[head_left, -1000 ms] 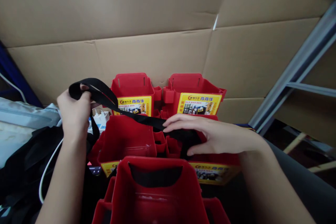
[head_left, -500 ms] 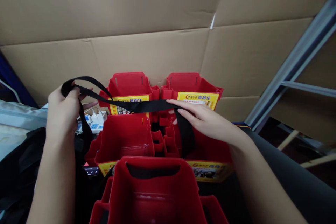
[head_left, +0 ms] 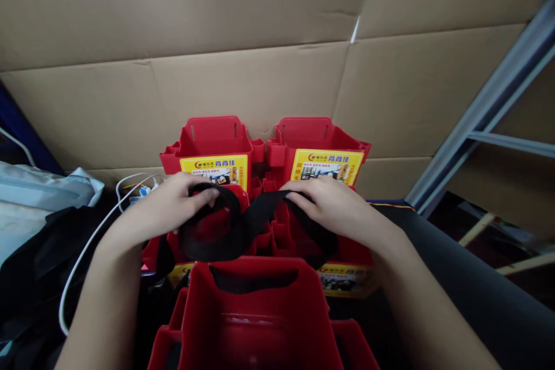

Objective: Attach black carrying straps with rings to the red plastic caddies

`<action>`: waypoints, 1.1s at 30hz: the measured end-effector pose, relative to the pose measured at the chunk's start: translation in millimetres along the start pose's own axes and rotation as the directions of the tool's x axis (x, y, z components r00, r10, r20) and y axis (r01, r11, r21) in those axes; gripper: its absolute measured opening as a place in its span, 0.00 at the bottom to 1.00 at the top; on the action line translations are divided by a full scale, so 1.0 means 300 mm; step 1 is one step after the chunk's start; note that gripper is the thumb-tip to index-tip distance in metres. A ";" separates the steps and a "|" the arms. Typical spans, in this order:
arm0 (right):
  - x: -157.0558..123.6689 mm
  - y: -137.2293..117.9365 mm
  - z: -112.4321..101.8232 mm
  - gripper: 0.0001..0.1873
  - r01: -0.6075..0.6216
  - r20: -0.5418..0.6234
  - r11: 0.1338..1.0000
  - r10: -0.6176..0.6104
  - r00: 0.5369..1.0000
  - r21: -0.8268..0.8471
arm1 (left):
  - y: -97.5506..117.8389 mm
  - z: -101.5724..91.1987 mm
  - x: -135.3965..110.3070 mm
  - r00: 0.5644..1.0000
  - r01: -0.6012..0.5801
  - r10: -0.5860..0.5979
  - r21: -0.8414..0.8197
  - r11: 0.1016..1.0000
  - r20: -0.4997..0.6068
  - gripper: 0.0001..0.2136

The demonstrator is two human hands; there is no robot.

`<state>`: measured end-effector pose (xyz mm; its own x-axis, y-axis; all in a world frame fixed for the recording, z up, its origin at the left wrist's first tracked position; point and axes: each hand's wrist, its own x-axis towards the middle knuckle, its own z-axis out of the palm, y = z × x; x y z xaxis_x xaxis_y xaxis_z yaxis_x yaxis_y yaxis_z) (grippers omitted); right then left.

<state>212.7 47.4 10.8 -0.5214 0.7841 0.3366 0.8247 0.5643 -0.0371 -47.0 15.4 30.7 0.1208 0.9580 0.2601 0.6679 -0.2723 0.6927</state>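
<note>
Slanting toward four o'clock, the bench [head_left: 442, 263] edge flanked red bins [head_left: 255, 326]; both hands [head_left: 171, 202] [head_left: 325, 199] pinched a looped black strap [head_left: 260, 212].

Strap [head_left: 263, 211] plain black — bins [head_left: 255, 303] red, their labels [head_left: 213, 170] yellow with blue lettering [head_left: 338, 158] — cardboard [head_left: 255, 89] brown, cable [head_left: 77, 280] white.

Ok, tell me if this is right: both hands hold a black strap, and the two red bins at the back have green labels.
Not quite: the head view shows yellow labels on the two red bins at the back, not green. The left hand and right hand do hold a black strap.
</note>
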 end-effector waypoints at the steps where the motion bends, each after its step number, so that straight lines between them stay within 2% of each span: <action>1: -0.002 0.003 0.002 0.16 0.009 -0.002 1.000 -0.009 1.000 -0.004 | -0.008 0.005 0.008 0.999 -0.002 -0.002 0.080 0.997 0.051 0.09; 3: -0.005 0.006 0.005 0.17 0.034 -0.008 0.999 -0.034 0.999 0.022 | -0.014 0.013 0.022 0.998 -0.007 -0.011 0.248 0.969 0.069 0.11; 4: -0.006 0.005 0.005 0.16 0.047 -0.011 0.998 -0.046 0.999 0.043 | -0.008 0.019 0.024 1.000 -0.016 0.012 0.293 0.956 0.014 0.12; 6: -0.005 -0.008 0.003 0.14 0.059 -0.004 0.996 -0.059 0.998 0.071 | 0.019 0.046 0.021 0.991 -0.098 0.118 0.271 0.958 -0.058 0.11; 7: -0.004 -0.020 0.001 0.14 0.057 0.003 0.996 -0.057 0.998 0.075 | 0.036 0.067 0.015 0.984 -0.154 0.169 0.216 0.964 -0.051 0.11; 9: -0.002 -0.050 -0.005 0.12 0.031 0.020 0.997 -0.033 0.999 0.069 | 0.069 0.122 0.004 0.972 -0.234 0.234 0.115 0.966 0.009 0.13; 11: -0.001 -0.079 -0.011 0.11 0.029 0.037 0.997 -0.032 0.999 0.071 | 0.087 0.172 -0.001 0.960 -0.273 0.265 0.101 0.957 0.087 0.14; 13: -0.001 -0.095 -0.017 0.11 0.068 0.031 0.993 -0.071 0.997 0.094 | 0.084 0.195 0.004 0.949 -0.298 0.282 0.103 0.949 0.142 0.07; 14: -0.003 -0.096 -0.021 0.11 0.088 0.019 0.990 -0.091 0.996 0.113 | 0.076 0.191 0.010 0.940 -0.314 0.297 0.085 0.946 0.168 0.04; 16: -0.007 -0.076 -0.033 0.13 0.065 -0.001 0.991 -0.065 0.998 0.120 | 0.047 0.155 0.024 0.927 -0.328 0.316 0.028 0.944 0.200 0.07; 19: -0.021 -0.001 -0.054 0.14 -0.133 -0.007 0.990 0.133 0.991 0.042 | -0.007 0.067 0.042 0.930 -0.292 0.280 0.015 0.956 0.239 0.11; 21: -0.035 0.057 -0.065 0.14 -0.275 0.025 0.961 0.276 0.961 -0.031 | -0.036 0.019 0.046 0.931 -0.266 0.244 0.044 0.963 0.273 0.15; 23: -0.048 0.095 -0.068 0.12 -0.324 0.050 0.941 0.330 0.943 -0.095 | -0.046 -0.001 0.043 0.926 -0.255 0.225 0.062 0.965 0.303 0.17; 25: -0.054 0.090 -0.060 0.13 -0.213 0.024 0.973 0.216 0.976 -0.086 | -0.034 0.009 0.033 0.922 -0.269 0.244 0.045 0.962 0.301 0.15; 26: -0.053 0.070 -0.052 0.21 -0.102 -0.008 0.994 0.102 0.995 -0.041 | -0.022 0.022 0.028 0.916 -0.283 0.264 0.021 0.959 0.302 0.14; 28: -0.041 0.006 -0.027 0.34 0.141 -0.082 0.986 -0.134 0.988 0.090 | 0.010 0.052 0.018 0.898 -0.321 0.320 -0.049 0.946 0.303 0.13; 29: -0.031 -0.031 -0.013 0.34 0.222 -0.109 0.964 -0.207 0.972 0.149 | 0.026 0.066 0.014 0.890 -0.335 0.346 -0.088 0.938 0.297 0.12; 30: -0.020 -0.067 0.000 0.26 0.269 -0.113 0.944 -0.251 0.961 0.192 | 0.039 0.078 0.012 0.886 -0.343 0.365 -0.125 0.931 0.287 0.11; 32: 0.000 -0.117 0.017 0.11 0.279 -0.122 0.925 -0.255 0.959 0.258 | 0.054 0.093 0.011 0.887 -0.332 0.372 -0.181 0.926 0.273 0.11; 33: 0.007 -0.128 0.018 0.09 0.257 -0.130 0.924 -0.228 0.965 0.284 | 0.055 0.097 0.012 0.887 -0.318 0.364 -0.197 0.927 0.282 0.12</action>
<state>178.9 28.7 7.9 -0.6630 0.5942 0.4554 0.5657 0.7961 -0.2151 -14.3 17.0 23.5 0.5581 0.7763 0.2932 0.4364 -0.5751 0.6920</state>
